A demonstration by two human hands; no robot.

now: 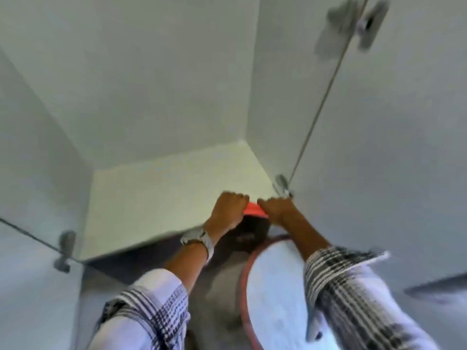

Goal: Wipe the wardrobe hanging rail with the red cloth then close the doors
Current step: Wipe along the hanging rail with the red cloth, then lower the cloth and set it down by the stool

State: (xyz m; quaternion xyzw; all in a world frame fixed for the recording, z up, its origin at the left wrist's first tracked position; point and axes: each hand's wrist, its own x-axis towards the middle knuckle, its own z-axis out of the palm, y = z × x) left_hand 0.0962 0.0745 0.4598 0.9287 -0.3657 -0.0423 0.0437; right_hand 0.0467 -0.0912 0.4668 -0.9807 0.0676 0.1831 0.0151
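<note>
Both my hands grip the red cloth (254, 209) low in the middle of the view, in front of the open white wardrobe. My left hand (228, 207) is closed on its left end and my right hand (276, 209) on its right end, so only a short red strip shows between them. The wardrobe floor panel (161, 195) lies just beyond my hands. The right door (394, 137) and the left door (27, 274) stand open. No hanging rail is in view. The picture is blurred.
Metal hinges sit at the lower right (282, 186), upper right (364, 24) and lower left (64, 251) of the wardrobe. A round white stool top with a red rim (275, 294) stands below my right forearm. A wristwatch (198, 238) is on my left wrist.
</note>
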